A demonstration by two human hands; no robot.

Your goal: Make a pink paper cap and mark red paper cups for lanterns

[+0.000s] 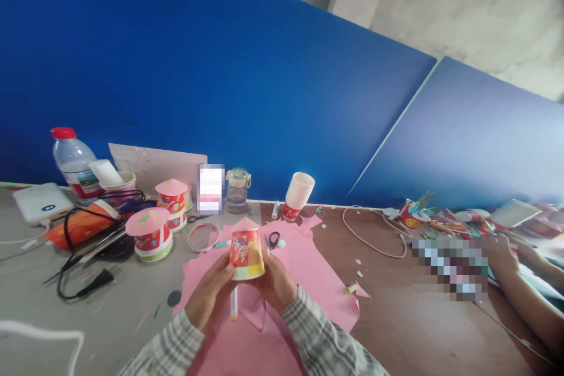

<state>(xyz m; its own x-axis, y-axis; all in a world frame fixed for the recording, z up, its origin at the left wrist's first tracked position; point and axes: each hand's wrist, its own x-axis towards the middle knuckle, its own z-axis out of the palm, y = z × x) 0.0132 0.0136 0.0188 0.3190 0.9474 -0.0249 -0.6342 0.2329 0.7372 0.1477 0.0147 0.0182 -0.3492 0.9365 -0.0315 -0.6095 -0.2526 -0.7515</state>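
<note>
Between my two hands is an upside-down red and yellow paper cup [247,255] with a pink paper cone [245,224] on its top. My left hand [210,289] grips its left side, and my right hand [278,282] has hold of the right side. Pink paper sheets [308,279] lie beneath. On them, near the cup, are dark-handled scissors [274,239] and a white tube with a yellow end [234,304]. Two similar red cups with pink paper tops, one nearer [152,242] and one farther [172,207], stand to the left.
A stack of paper cups [299,192] and a lidded glass jar [238,191] stand by the blue partition [247,82]. At left are a plastic bottle [74,158], a white power bank [42,202] and black cables. Another person's hands [500,255] are at the right.
</note>
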